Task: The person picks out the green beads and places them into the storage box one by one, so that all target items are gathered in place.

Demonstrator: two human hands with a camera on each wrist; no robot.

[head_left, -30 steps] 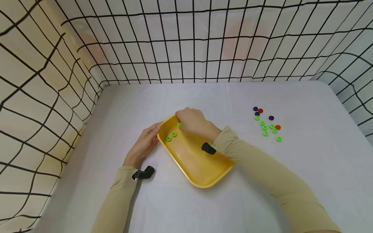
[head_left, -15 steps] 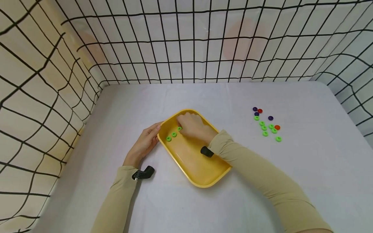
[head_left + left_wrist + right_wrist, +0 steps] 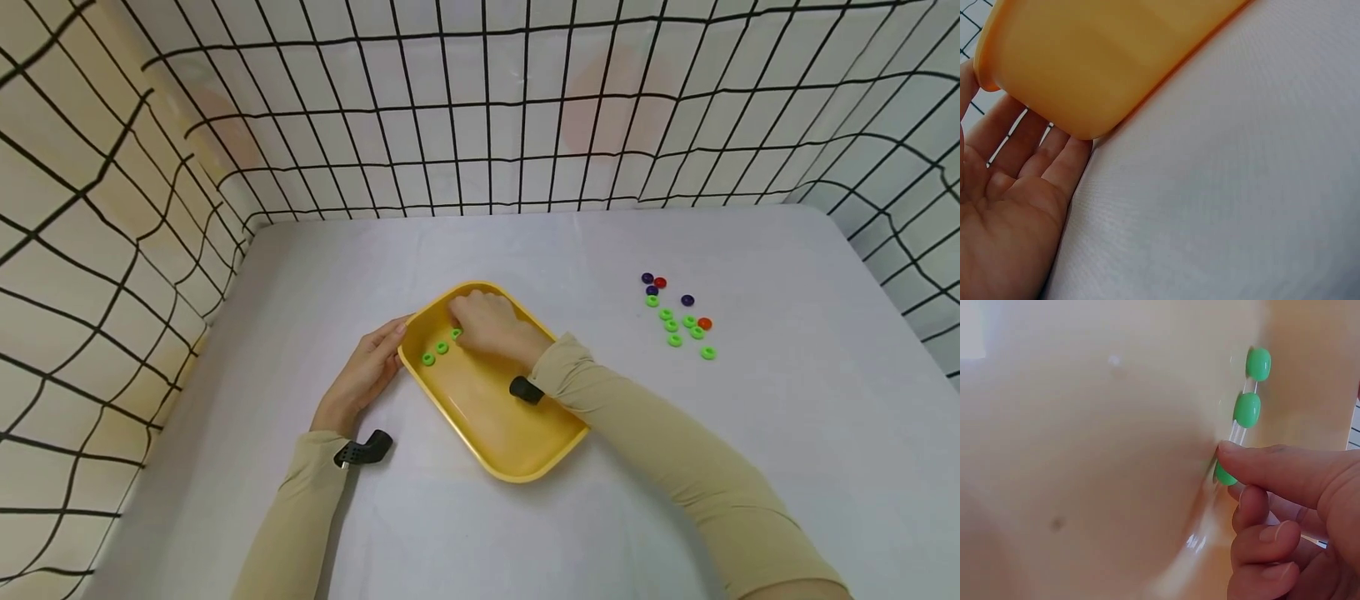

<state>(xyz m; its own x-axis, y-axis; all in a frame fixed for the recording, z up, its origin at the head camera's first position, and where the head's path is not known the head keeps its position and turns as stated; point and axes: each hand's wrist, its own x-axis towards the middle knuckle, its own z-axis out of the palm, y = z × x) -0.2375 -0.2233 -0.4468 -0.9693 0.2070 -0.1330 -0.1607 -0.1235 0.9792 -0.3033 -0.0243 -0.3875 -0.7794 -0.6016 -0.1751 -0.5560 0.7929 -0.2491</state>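
Observation:
A yellow tray [image 3: 487, 408] lies slantwise on the white surface. My left hand [image 3: 367, 367] holds its left corner, the thumb at the rim and the fingers against the outer wall, as the left wrist view shows. Inside the tray, my right hand [image 3: 495, 325] pinches a green bead [image 3: 1227, 475] between thumb and index finger, low against the end wall. The other fingers are curled. Two more green beads, one nearer [image 3: 1247, 410] and one farther [image 3: 1259, 364], sit in line with it along that wall.
Right of the tray lie several loose green beads [image 3: 671, 326], with dark purple beads [image 3: 687, 300], a red bead [image 3: 660, 282] and an orange bead [image 3: 704, 323] among them. Black wire mesh [image 3: 487, 104] borders the back and sides.
My right hand has moved down from the tray's far rim toward the green beads, bringing the third bead closer in line with the other two. The left hand stays at the corner.

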